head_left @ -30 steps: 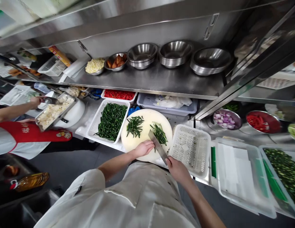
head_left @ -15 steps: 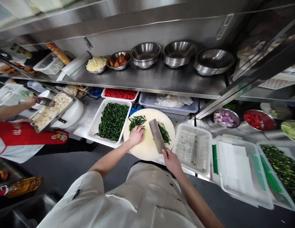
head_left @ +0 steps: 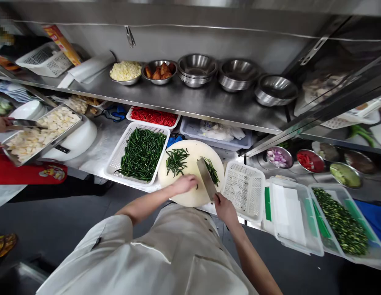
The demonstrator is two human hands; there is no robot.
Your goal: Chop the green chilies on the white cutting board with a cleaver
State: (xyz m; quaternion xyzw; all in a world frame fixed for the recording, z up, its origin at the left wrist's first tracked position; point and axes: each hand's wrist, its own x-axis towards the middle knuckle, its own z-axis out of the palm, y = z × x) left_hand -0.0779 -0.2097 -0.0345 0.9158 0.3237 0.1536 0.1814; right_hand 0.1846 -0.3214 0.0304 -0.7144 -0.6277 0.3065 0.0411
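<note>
Farthest out to the left of both hands, a co-worker's hand [head_left: 0, 124] holds a metal utensil [head_left: 27, 123] over a steel tray [head_left: 58, 137] of pale chopped pieces [head_left: 43, 133]. Nearer the left hand, though still well apart from it, sits a white perforated basket [head_left: 112, 164] heaped with slim green chillies [head_left: 143, 157]; a tray of red chillies [head_left: 155, 118] lies just beyond that basket.

Then comes the round cutting board [head_left: 195, 150], which lies under the left hand and the blade. One bunch of green chillies [head_left: 176, 161] rests on it, just ahead of the left hand and slightly to its left. The left hand [head_left: 185, 183] is low over the near part of the board, fingers bent (whether they grip anything, I cannot tell), with a small green piece [head_left: 197, 186] right by the fingertips.

To the right of those fingertips slants the cleaver [head_left: 206, 179], its handle closed firmly in the right hand [head_left: 224, 208]. A second green bunch [head_left: 212, 169] lies ahead of the right hand, along the blade's right side (the blade hides part of it). Just right of the right hand stands another white perforated basket [head_left: 244, 189]; farther right are a clear plastic container [head_left: 311, 219] and a tub of chopped greens [head_left: 340, 221].
</note>
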